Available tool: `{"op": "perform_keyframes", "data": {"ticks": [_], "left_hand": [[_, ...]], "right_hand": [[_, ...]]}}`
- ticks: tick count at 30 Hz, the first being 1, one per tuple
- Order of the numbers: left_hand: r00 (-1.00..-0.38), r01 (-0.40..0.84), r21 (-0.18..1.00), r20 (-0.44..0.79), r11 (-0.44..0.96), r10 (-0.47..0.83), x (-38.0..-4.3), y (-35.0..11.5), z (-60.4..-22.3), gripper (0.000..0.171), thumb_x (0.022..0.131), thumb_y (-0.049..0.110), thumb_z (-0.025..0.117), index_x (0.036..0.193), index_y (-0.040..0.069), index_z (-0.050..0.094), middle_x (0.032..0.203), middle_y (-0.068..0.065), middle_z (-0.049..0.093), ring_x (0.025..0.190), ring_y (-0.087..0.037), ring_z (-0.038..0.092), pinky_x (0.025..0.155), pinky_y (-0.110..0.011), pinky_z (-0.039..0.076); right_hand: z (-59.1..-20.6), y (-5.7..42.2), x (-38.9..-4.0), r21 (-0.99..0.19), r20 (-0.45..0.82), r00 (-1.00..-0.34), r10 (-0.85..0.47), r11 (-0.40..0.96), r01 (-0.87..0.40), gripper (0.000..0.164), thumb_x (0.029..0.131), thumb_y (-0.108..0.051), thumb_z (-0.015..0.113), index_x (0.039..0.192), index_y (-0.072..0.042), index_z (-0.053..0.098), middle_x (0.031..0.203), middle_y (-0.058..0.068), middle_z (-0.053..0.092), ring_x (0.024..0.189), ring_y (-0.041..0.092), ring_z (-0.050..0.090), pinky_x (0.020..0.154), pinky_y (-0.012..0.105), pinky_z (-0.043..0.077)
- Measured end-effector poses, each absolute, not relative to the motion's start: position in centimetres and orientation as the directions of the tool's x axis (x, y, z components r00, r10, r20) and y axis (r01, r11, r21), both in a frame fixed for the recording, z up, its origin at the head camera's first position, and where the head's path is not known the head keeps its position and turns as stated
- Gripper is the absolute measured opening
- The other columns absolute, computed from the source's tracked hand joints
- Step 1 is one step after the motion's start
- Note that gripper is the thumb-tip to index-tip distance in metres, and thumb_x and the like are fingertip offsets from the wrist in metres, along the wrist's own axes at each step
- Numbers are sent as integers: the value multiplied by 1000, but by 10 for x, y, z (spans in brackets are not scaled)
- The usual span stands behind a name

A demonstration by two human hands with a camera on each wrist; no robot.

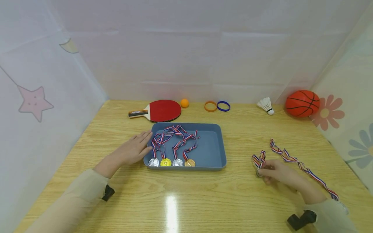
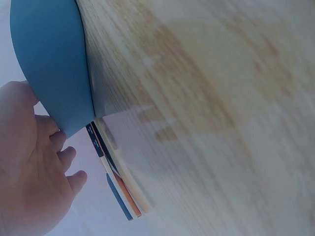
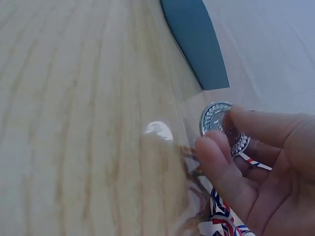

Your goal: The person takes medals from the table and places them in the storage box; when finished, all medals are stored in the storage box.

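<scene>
My right hand (image 1: pixel 278 173) pinches a silver medal (image 3: pixel 211 114) between thumb and fingers, right of the tray. Its striped red, white and blue ribbon (image 1: pixel 259 159) bunches up beside the fingers. My left hand (image 1: pixel 134 148) lies with extended fingers at the left rim of a blue-grey tray (image 1: pixel 210 145). Inside the tray several medals are lined up along the near wall: a silver one (image 1: pixel 153 162), a gold one (image 1: pixel 166 162), another silver one (image 1: pixel 177 162) and a bronze one (image 1: pixel 190 162). Their ribbons stretch toward the far wall.
Another medal's ribbon (image 1: pixel 309 173) runs along the table's right side, its disc partly hidden by my right sleeve. Along the back are a red table tennis paddle (image 1: pixel 165 110), an orange ball (image 1: pixel 184 103), orange (image 1: pixel 210 111) and blue wristbands (image 1: pixel 223 110), a shuttlecock (image 1: pixel 266 106) and a small basketball (image 1: pixel 302 103).
</scene>
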State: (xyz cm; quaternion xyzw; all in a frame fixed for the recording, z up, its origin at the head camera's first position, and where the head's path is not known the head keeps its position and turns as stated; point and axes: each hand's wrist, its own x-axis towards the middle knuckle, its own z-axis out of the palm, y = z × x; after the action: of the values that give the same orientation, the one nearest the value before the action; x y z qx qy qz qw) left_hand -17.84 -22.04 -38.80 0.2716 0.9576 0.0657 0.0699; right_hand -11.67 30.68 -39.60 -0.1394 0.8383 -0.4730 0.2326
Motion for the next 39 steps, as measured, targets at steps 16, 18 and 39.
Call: {"op": "perform_keyframes", "data": {"ticks": [16,18,39], "left_hand": [[-841,514,167,-93,841,533,-178,-221,-388,61,99,34,36,144,-4,19,149,-20,16,135,-38,14,106,-53,16],[-843,510,169,-98,843,529,-178,-221,-388,62,99,34,36,144,-3,19,150,-20,16,135,-38,13,106,-52,16],[-845,505,169,-101,847,524,-177,-220,-386,62,99,34,37,144,-3,19,149,-19,16,135,-37,13,107,-52,16]], "right_hand": [[-378,321,-127,-916,-166,-947,-275,398,45,24,97,-22,50,96,0,58,85,1,52,63,13,48,53,28,43],[-372,323,-129,-911,-124,-959,-256,412,8,24,98,-22,47,96,-1,59,80,-1,49,63,13,47,55,29,43],[-308,322,-155,-959,277,-945,-173,-118,-259,17,96,-3,44,96,-3,61,96,2,62,85,11,62,76,18,49]]}}
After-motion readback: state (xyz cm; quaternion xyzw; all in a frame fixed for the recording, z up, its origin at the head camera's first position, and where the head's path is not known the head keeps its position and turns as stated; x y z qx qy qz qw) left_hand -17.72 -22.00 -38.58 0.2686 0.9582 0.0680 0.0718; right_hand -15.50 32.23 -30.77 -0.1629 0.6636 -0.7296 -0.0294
